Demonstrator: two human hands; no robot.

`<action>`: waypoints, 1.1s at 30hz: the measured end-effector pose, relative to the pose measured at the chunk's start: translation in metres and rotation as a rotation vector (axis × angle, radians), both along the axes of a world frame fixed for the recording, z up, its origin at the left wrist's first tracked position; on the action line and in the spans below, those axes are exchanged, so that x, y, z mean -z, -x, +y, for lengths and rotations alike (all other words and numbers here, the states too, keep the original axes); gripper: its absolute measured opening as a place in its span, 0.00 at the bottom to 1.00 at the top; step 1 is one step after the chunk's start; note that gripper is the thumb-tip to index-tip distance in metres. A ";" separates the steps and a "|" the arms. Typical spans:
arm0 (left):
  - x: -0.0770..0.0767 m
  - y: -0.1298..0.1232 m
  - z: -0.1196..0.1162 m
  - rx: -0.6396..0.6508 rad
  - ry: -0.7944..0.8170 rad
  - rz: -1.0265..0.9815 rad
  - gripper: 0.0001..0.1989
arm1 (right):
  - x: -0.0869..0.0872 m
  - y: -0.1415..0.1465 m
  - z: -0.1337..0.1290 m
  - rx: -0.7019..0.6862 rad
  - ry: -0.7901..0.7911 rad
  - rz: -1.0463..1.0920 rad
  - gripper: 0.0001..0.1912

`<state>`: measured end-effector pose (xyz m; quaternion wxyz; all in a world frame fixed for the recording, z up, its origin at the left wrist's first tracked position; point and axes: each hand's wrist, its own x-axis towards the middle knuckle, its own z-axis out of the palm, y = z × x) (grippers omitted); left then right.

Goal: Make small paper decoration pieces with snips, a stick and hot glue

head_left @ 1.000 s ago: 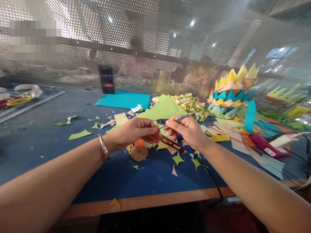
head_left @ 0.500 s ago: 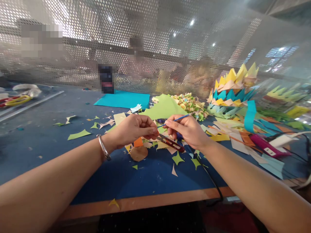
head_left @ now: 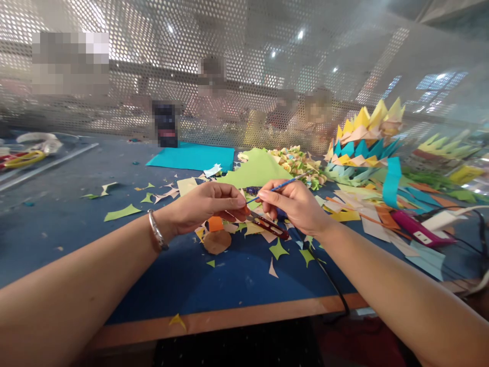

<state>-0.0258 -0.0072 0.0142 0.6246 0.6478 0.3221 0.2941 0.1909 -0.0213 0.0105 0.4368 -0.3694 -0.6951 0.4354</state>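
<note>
My left hand point(head_left: 219, 201) is pinched closed on a small piece of orange paper point(head_left: 216, 223), which hangs below the fingers. My right hand point(head_left: 288, 204) grips a thin blue stick point(head_left: 280, 187) like a pen. The stick's lower end meets the left fingertips; its upper end points up and right. Below and between the hands lies a dark red tool point(head_left: 271, 227) with a metal end, partly hidden by the left fingers. A round brown disc point(head_left: 217, 242) rests on the table just under my left hand. Paper scraps point(head_left: 278, 248) lie around both hands.
Behind my hands are a light green sheet point(head_left: 255, 171), a turquoise sheet point(head_left: 191, 155) and a heap of small folded pieces point(head_left: 300, 165). Pointed paper rings point(head_left: 362, 137) stack at right, near a magenta power strip point(head_left: 420, 232) with cables. A perforated screen point(head_left: 237, 41) stands behind.
The orange paper under my left hand has turned slightly and shows squarer. My left wrist has shifted a little left. The blue stick stays between both hands, and the view has moved slightly.
</note>
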 end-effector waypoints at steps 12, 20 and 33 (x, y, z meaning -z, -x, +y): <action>-0.002 -0.001 -0.002 -0.058 0.094 -0.019 0.05 | 0.000 0.000 -0.001 -0.021 0.016 -0.023 0.13; 0.000 -0.002 0.001 -0.083 0.042 -0.038 0.05 | 0.002 -0.002 0.000 -0.037 0.054 0.004 0.11; 0.002 -0.001 0.003 -0.093 0.050 -0.103 0.05 | -0.001 -0.002 0.000 -0.050 0.071 0.011 0.09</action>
